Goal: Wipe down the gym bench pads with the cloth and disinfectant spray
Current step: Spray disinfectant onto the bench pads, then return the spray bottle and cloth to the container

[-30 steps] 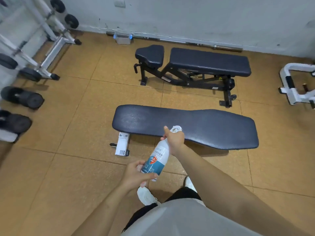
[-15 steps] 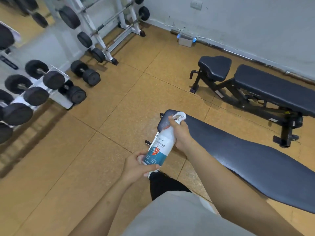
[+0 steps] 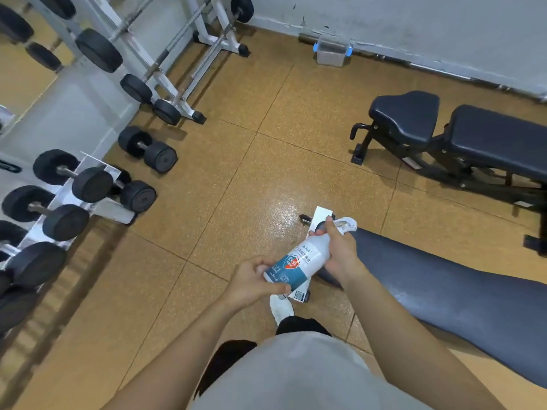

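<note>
Right hand (image 3: 340,251) is wrapped round the neck of the disinfectant spray bottle (image 3: 299,261), just under the white trigger head (image 3: 345,225). Left hand (image 3: 253,284) grips the bottle's base, fingers curled under it, thumb on top near the label. Both hands are clamped on the bottle.

Bottle is in the air and tilted: base near-left, trigger head far-right. It hangs over the left end of the flat bench pad (image 3: 444,294). Can't tell whether a finger is on the trigger.

Flat bench pad is dark and runs from centre frame out to the near right edge, with a faint sheen on its surface. White bench foot (image 3: 321,213) shows just beyond the trigger head. White shoe (image 3: 281,309) is on the floor (image 3: 236,149) below the bottle.

Adjustable bench sits far right on a black frame (image 3: 438,167), with its seat pad (image 3: 405,113) left of the back pad (image 3: 500,137). It is well apart from the flat bench, with floor between them.

Dumbbell rack (image 3: 53,202) is on the left, loaded with black dumbbells. One loose dumbbell (image 3: 148,150) lies on the floor beyond it. White barbell rack (image 3: 189,51) stands far left. Clear lidded container (image 3: 331,53) with blue clips sits against the far wall (image 3: 414,22).
</note>
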A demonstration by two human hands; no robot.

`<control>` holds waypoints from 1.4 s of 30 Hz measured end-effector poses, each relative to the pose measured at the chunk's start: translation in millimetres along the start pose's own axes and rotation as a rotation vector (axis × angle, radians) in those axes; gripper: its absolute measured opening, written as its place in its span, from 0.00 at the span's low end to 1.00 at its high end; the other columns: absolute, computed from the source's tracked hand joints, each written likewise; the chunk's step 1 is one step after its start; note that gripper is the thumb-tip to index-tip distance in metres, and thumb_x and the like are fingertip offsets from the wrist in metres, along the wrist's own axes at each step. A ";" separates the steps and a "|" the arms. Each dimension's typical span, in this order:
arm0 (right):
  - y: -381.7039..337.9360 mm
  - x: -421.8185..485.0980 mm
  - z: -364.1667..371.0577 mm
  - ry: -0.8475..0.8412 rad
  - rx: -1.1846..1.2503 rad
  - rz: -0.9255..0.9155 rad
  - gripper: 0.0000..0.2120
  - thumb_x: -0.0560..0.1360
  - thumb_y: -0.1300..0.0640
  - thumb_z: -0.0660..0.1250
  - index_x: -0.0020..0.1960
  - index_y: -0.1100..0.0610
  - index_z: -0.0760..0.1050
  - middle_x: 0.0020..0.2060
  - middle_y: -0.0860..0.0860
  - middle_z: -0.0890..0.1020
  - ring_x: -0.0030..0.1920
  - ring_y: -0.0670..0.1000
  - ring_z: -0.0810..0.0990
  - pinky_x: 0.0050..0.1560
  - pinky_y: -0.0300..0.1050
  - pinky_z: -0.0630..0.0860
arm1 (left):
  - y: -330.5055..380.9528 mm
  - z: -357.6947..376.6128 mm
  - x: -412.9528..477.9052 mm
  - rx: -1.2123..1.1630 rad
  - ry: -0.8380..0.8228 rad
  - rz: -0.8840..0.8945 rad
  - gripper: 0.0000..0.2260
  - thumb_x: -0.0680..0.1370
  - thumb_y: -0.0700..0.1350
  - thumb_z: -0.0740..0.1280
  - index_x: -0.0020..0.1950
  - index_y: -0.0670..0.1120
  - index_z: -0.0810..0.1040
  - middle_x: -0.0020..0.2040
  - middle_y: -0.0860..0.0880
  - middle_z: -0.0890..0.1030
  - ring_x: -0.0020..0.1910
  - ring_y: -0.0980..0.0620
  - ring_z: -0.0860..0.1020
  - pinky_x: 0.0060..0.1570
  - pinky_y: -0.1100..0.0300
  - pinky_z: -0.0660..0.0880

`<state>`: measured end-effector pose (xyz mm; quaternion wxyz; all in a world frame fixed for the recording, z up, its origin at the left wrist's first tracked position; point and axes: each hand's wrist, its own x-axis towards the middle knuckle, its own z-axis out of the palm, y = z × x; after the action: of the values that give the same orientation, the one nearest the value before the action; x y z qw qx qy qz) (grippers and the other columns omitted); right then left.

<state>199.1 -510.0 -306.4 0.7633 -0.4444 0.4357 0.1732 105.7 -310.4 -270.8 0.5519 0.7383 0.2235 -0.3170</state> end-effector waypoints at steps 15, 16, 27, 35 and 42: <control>-131.0 102.9 180.2 0.098 -0.334 -0.325 0.12 0.79 0.57 0.72 0.36 0.54 0.78 0.33 0.57 0.84 0.40 0.65 0.85 0.48 0.65 0.82 | 132.4 -120.4 203.5 0.025 -0.144 0.087 0.19 0.68 0.39 0.83 0.57 0.45 0.83 0.52 0.51 0.84 0.49 0.57 0.82 0.43 0.73 0.75; -143.0 110.3 200.7 0.112 -0.364 -0.365 0.12 0.78 0.57 0.72 0.37 0.55 0.77 0.33 0.57 0.84 0.42 0.67 0.85 0.48 0.66 0.82 | 144.5 -134.4 225.9 0.015 -0.152 0.100 0.17 0.69 0.38 0.82 0.56 0.44 0.84 0.51 0.52 0.84 0.50 0.56 0.81 0.44 0.73 0.75; -298.8 176.4 388.1 0.048 -0.390 -0.622 0.09 0.78 0.63 0.70 0.51 0.49 0.77 0.33 0.49 0.83 0.42 0.58 0.85 0.50 0.58 0.82 | 368.7 -287.3 404.6 -0.260 -0.317 0.206 0.24 0.73 0.35 0.66 0.67 0.50 0.77 0.60 0.40 0.85 0.57 0.40 0.84 0.53 0.48 0.81; -395.0 266.4 424.6 0.126 -0.068 -0.506 0.03 0.80 0.64 0.67 0.54 0.59 0.76 0.29 0.53 0.82 0.40 0.58 0.85 0.51 0.59 0.81 | 499.3 -311.8 509.0 -0.425 -0.296 0.153 0.10 0.86 0.41 0.60 0.64 0.40 0.77 0.57 0.38 0.85 0.52 0.43 0.84 0.53 0.47 0.81; -502.4 355.3 452.2 0.125 0.306 -0.220 0.06 0.81 0.60 0.66 0.45 0.58 0.75 0.30 0.52 0.82 0.45 0.55 0.85 0.46 0.51 0.81 | 615.0 -304.2 610.0 -0.630 -0.193 -0.057 0.14 0.85 0.46 0.63 0.65 0.38 0.79 0.54 0.38 0.85 0.50 0.44 0.85 0.53 0.49 0.83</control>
<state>956.8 -452.4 -230.5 0.8077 -0.3781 0.4523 -0.0072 1017.6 -210.5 -235.0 0.7627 0.4911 0.2779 -0.3161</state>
